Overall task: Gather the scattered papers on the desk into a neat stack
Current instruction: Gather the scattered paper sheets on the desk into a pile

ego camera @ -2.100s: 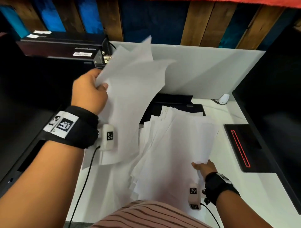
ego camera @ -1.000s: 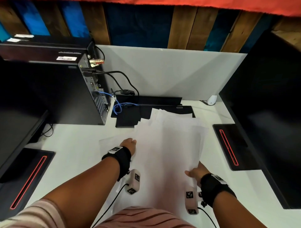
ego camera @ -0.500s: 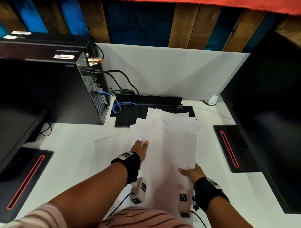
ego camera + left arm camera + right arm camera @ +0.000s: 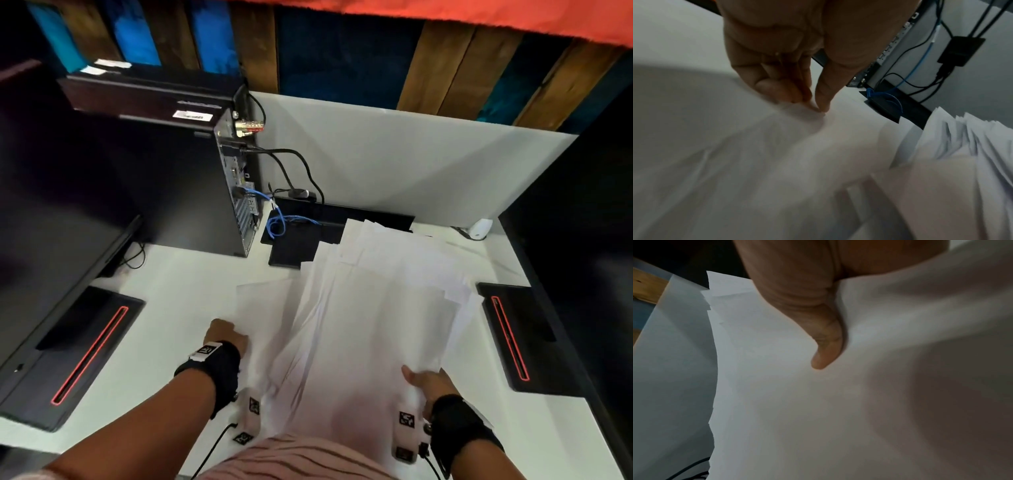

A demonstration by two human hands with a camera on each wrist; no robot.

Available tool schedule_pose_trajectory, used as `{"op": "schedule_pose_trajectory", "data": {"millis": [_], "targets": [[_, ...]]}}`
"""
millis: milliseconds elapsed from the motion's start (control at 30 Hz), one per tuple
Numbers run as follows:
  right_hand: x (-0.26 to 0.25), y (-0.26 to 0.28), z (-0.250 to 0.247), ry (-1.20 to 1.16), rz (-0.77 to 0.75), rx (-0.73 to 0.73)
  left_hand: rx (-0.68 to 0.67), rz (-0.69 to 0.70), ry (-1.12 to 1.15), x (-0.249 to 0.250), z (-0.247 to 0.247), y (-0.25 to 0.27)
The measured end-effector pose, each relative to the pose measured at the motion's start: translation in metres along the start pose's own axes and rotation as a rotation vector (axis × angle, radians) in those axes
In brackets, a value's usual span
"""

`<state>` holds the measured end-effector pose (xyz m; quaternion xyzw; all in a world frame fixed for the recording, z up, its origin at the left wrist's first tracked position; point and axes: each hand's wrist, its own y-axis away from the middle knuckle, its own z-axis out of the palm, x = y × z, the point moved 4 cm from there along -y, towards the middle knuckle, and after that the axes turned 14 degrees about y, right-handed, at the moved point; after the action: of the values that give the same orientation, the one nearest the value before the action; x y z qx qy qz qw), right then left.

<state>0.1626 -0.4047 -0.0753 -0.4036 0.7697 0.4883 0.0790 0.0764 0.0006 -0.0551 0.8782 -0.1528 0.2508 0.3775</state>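
A fanned pile of white papers point(image 4: 376, 308) lies in the middle of the white desk point(image 4: 178, 274), raised at its near end. My right hand point(image 4: 424, 380) grips the pile's near right corner; in the right wrist view the thumb point(image 4: 826, 345) lies on top of the papers point(image 4: 777, 402) and the fingers are hidden underneath. A loose sheet point(image 4: 263, 308) sticks out to the left, partly under the pile. My left hand point(image 4: 224, 335) pinches this sheet's left edge between thumb and fingertips point(image 4: 797, 95). The sheet point(image 4: 777, 162) is blurred there, with the pile point(image 4: 962, 146) to its right.
A black computer tower point(image 4: 191, 192) with cables point(image 4: 277, 222) stands at the back left. Black monitor bases with red lines sit at left point(image 4: 85, 349) and right point(image 4: 513, 335). A black base point(image 4: 298, 246) lies behind the papers, under their far edge. A white partition point(image 4: 394, 161) closes the back.
My left hand slid left off the pile's side to the loose sheet's edge and pinched it. The right hand kept its hold on the pile's corner.
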Motion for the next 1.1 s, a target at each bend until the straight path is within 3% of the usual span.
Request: {"op": "schedule_pose_trajectory", "data": {"millis": [133, 233, 367, 433, 500, 600, 767, 833, 933, 1000, 1100], "targets": [[-0.005, 0.006, -0.004, 0.046, -0.025, -0.014, -0.03, 0.084, -0.077, 0.006, 0.009, 0.008], [-0.014, 0.016, -0.002, 0.029, -0.068, -0.036, -0.051, 0.243, -0.046, 0.017, 0.018, 0.014], [-0.026, 0.026, 0.005, 0.032, -0.102, -0.084, -0.212, 0.403, 0.019, 0.04, 0.034, 0.026], [-0.035, 0.028, 0.008, 0.058, -0.113, -0.072, -0.252, 0.376, 0.102, 0.045, 0.035, 0.03], [-0.044, 0.03, 0.007, 0.113, -0.121, -0.038, -0.172, 0.326, 0.174, 0.042, 0.03, 0.029], [-0.054, 0.035, 0.007, 0.212, -0.153, 0.027, -0.067, 0.238, 0.067, 0.029, 0.025, 0.026], [-0.055, 0.047, 0.006, 0.421, -0.118, 0.245, -0.17, 0.204, 0.002, 0.025, 0.04, 0.037], [-0.055, 0.049, 0.008, 0.437, -0.133, 0.217, -0.154, 0.136, 0.075, 0.025, 0.044, 0.035], [-0.055, 0.042, 0.014, 0.233, -0.213, 0.101, -0.107, 0.056, 0.143, 0.025, 0.04, 0.031], [-0.057, 0.046, 0.019, 0.163, -0.251, 0.017, -0.132, 0.047, 0.1, 0.023, 0.038, 0.026], [-0.066, 0.06, 0.031, 0.145, -0.375, 0.006, -0.163, 0.052, -0.017, 0.023, 0.033, 0.024]]}}
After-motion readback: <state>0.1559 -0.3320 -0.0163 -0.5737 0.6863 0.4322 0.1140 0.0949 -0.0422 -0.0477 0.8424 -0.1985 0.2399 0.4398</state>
